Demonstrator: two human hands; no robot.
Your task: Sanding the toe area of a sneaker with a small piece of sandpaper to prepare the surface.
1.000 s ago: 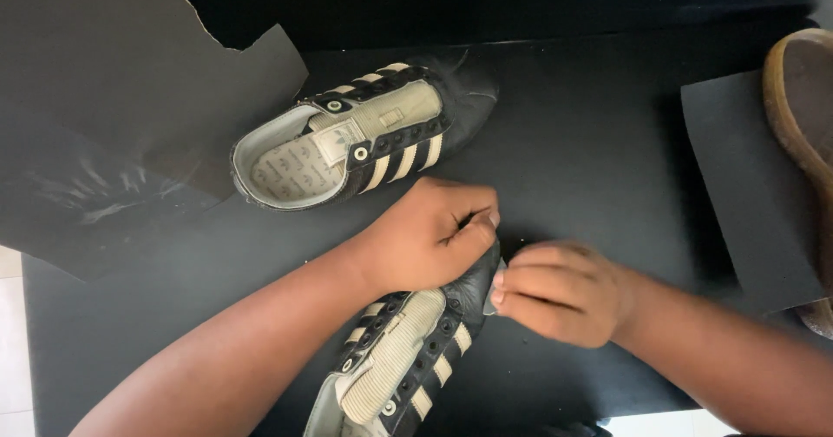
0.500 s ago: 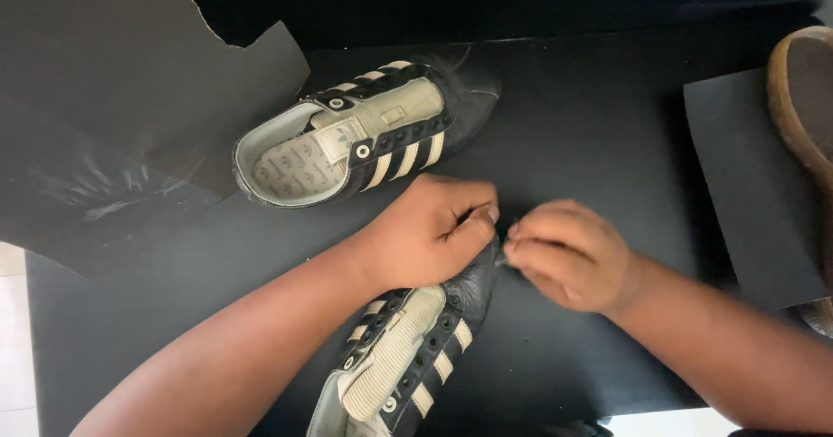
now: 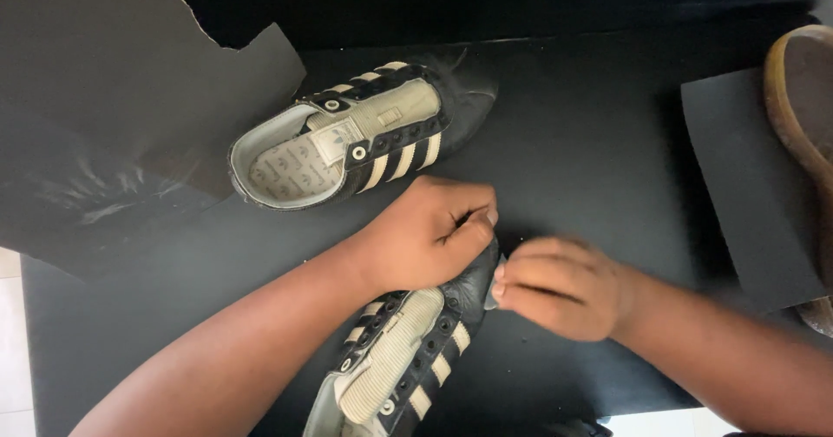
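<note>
- Black leather shoe [image 3: 408,350] w/ cream stripes sits near bottom edge, toe pointing up
- left hand [image 3: 429,233] clamped on its toe
- right hand [image 3: 560,285] pinches smth small & pale at the toe tip, can't tell what
- 2nd shoe [image 3: 356,138] lies apart on black table [image 3: 590,124]

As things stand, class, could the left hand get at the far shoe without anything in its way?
Probably yes. The left hand grips the toe of the near shoe, and only bare black table lies between it and the far shoe. It would have to let go first.
</note>
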